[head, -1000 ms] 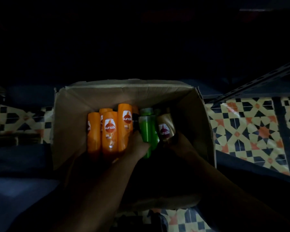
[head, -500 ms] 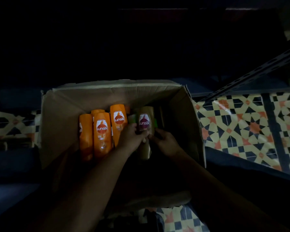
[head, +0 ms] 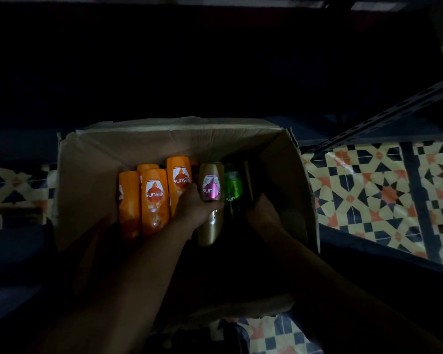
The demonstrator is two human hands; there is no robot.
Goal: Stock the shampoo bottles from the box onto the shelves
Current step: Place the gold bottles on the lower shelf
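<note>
An open cardboard box sits on the floor in very dim light. Several orange Sunsilk shampoo bottles stand packed at its left. My left hand grips a gold Sunsilk bottle around its middle, just right of the orange ones. A green bottle stands right of the gold one. My right hand is low inside the box beside the green bottle, against a dark object. Its fingers are lost in shadow.
A perforated metal shelf upright slants up at the right. Patterned tile floor shows right of the box and at its left. The area beyond the box is almost black, so the shelves are barely visible.
The gold bottle passed from my right hand into my left hand, which let go of the green bottle. My right hand dropped lower, right of the green bottle.
</note>
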